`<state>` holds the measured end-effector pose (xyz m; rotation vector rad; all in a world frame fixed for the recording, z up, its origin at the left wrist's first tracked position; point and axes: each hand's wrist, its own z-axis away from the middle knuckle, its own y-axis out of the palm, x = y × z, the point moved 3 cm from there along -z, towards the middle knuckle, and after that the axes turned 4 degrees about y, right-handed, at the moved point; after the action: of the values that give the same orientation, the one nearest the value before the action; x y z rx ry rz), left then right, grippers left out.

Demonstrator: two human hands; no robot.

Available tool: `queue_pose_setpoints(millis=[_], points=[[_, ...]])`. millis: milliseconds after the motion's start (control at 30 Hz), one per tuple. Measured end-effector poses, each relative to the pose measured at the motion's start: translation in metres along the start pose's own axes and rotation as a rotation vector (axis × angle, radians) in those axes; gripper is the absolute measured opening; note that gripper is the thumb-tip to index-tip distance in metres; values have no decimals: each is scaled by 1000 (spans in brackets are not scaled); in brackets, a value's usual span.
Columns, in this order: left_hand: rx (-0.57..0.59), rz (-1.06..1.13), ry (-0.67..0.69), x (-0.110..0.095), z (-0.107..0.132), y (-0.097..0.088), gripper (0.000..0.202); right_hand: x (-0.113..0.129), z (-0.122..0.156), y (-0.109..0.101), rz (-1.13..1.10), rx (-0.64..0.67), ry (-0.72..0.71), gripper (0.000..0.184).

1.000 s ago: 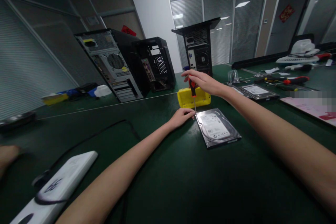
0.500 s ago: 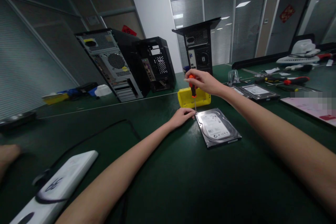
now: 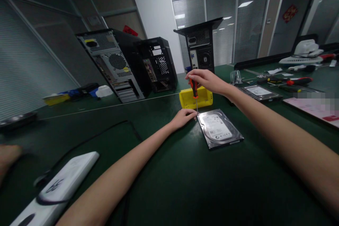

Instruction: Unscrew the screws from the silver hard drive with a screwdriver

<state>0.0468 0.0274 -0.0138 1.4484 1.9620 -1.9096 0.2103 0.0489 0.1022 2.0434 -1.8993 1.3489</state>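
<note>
A silver hard drive [image 3: 218, 128] lies label up on the dark green table. My right hand [image 3: 203, 78] is wrapped round the red and black handle of a screwdriver [image 3: 195, 91], held upright. Its shaft points down at the drive's far left corner, where the tip seems to touch. My left hand [image 3: 183, 118] rests on the table with thumb and fingers closed at that same corner, gripping the drive's edge beside the tip. Just behind the drive stands a yellow plastic tray [image 3: 189, 104], partly hidden by the screwdriver. Any screw at the corner is too small to make out.
Computer cases [image 3: 127, 65] stand at the back left, another case [image 3: 200, 47] behind the tray. To the right lie more hard drives [image 3: 259, 91], pliers [image 3: 299, 81] and a pink board [image 3: 312, 109]. A white power strip [image 3: 66, 180] and another person's hand [image 3: 9, 155] are at left.
My right hand has shifted slightly at the top of the screwdriver, its fingers turning on the handle. The left hand and hard drive have stayed put.
</note>
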Motion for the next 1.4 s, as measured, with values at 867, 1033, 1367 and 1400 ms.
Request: queue_pose_setpoints(millis=[867, 1033, 1367, 1400], points=[[-7, 47, -13, 1, -2, 2, 34, 1, 1, 1, 48, -45, -27, 43], [-3, 52, -9, 1, -2, 1, 35, -1, 0, 3, -14, -29, -39, 38], [-9, 37, -12, -2, -1, 1, 34, 1, 3, 3, 136, -86, -10, 39], [-7, 36, -18, -3, -1, 1, 34, 2, 3, 2, 152, -89, -7, 40]])
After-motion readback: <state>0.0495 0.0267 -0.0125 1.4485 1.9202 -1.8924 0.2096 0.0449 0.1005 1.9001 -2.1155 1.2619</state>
